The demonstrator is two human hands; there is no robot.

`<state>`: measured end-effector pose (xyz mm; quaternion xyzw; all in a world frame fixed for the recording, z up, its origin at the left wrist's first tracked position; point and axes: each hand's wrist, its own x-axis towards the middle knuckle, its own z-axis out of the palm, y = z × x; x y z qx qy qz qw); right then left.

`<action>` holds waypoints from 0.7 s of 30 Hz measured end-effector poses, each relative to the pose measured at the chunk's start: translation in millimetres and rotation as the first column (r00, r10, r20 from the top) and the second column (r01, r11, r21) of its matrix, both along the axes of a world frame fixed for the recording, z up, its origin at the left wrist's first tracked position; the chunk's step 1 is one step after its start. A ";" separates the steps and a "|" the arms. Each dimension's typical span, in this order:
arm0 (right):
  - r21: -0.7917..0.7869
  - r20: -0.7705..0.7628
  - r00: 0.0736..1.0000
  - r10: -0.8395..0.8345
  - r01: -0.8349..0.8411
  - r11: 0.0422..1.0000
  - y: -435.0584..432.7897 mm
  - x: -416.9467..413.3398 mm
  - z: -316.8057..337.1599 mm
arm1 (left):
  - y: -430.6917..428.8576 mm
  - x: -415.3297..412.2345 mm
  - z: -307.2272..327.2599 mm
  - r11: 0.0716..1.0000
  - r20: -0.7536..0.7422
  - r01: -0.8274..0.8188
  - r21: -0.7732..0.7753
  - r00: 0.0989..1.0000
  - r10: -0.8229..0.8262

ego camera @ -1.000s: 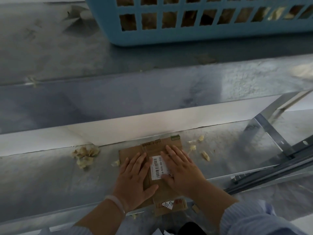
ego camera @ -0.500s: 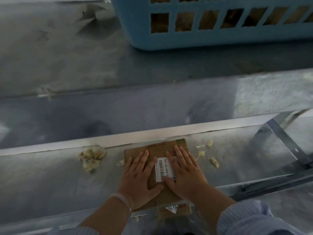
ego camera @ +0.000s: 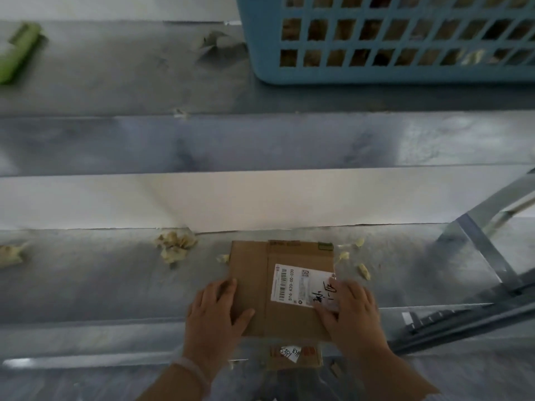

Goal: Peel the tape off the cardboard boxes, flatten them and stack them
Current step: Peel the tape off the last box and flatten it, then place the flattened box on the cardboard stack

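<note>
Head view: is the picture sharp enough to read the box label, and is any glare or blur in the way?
Head view: dim overall; label barcode and handwriting legible on the flattened box; both hands, the left hand and the right hand, slightly motion-blurred; glare on the pale band behind; green object smeared.

Left wrist (ego camera: 191, 369) — pale band, perhaps translucent.

2 flattened boxes (ego camera: 257, 290), 1 blue basket (ego camera: 390, 39), 2 hands (ego camera: 214, 314), approx 7 tape scraps (ego camera: 175, 246), 1 green obj (ego camera: 18, 50)
</note>
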<state>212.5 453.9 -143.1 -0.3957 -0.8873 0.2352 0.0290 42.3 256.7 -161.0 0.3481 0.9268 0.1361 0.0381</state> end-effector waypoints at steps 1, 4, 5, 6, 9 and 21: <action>-0.044 0.000 1.000 -0.030 0.030 0.999 0.5 3.2 3.0 | 0.4 1.8 3.5 1.000 0.017 -0.027 -0.009 1.000 0.027; -0.191 -0.005 0.996 -0.091 0.089 0.978 3.8 7.1 11.8 | 6.3 8.8 10.9 0.998 0.167 -0.070 0.007 0.984 0.068; -0.249 -0.018 0.992 -0.127 0.118 0.961 4.9 8.0 12.7 | 8.0 12.0 13.4 0.995 0.207 -0.099 0.022 0.974 0.092; -0.318 -0.030 0.985 -0.172 0.154 0.936 5.7 9.5 13.1 | 8.7 14.9 16.0 0.990 0.249 -0.136 0.040 0.961 0.122; -0.457 -0.010 0.965 -0.262 0.228 0.860 6.6 17.6 12.0 | 6.0 22.7 17.2 0.968 0.371 -0.236 0.086 0.909 0.188; -0.467 0.019 0.970 -0.244 0.225 0.855 15.1 45.2 11.8 | 1.6 22.6 21.3 1.000 0.169 -0.010 0.000 0.986 0.010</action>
